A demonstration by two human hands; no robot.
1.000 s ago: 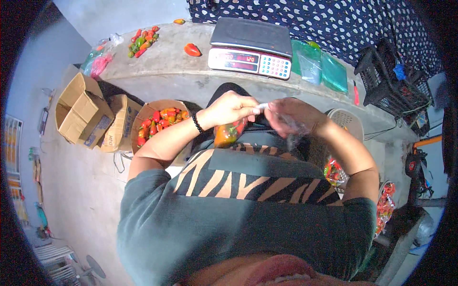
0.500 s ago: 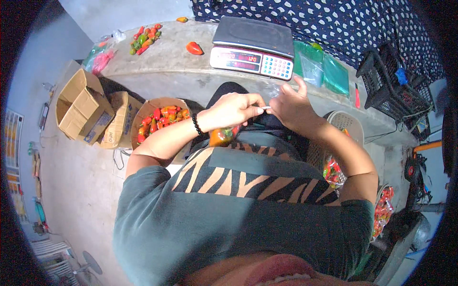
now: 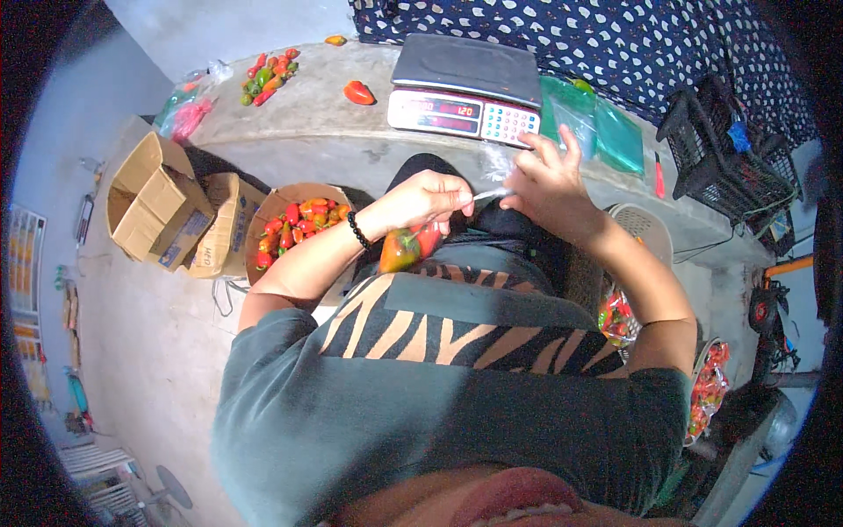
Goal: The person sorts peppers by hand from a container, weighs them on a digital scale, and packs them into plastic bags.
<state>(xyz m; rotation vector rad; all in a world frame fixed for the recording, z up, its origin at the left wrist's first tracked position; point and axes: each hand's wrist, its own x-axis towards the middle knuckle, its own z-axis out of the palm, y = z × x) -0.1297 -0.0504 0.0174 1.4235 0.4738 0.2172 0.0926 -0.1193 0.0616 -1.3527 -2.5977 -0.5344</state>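
Observation:
My left hand (image 3: pixel 432 202), with a black bead bracelet at the wrist, is closed on the neck of a clear plastic bag. The filled part of the bag of peppers (image 3: pixel 407 249) hangs below that hand, showing red, orange and green through the plastic. From the left fingers a twisted strand of the plastic (image 3: pixel 492 193) runs across to my right hand (image 3: pixel 549 183). The right thumb and a finger pinch the strand's end, while the other fingers stick up, spread. A loose clear flap (image 3: pixel 498 162) of plastic shows beside the right fingers.
Ahead, a digital scale (image 3: pixel 465 83) stands on a concrete counter (image 3: pixel 325 127) with loose peppers (image 3: pixel 268 76) and green plastic bags (image 3: pixel 619 140). At left are cardboard boxes (image 3: pixel 158 206) and a box of peppers (image 3: pixel 272 198). Bagged peppers (image 3: pixel 707 391) and black crates (image 3: pixel 720 162) are at right.
My hands have drawn a little apart, so a longer twisted strand shows between them. The right fingers have spread, and more of the pepper bag is visible under my left hand.

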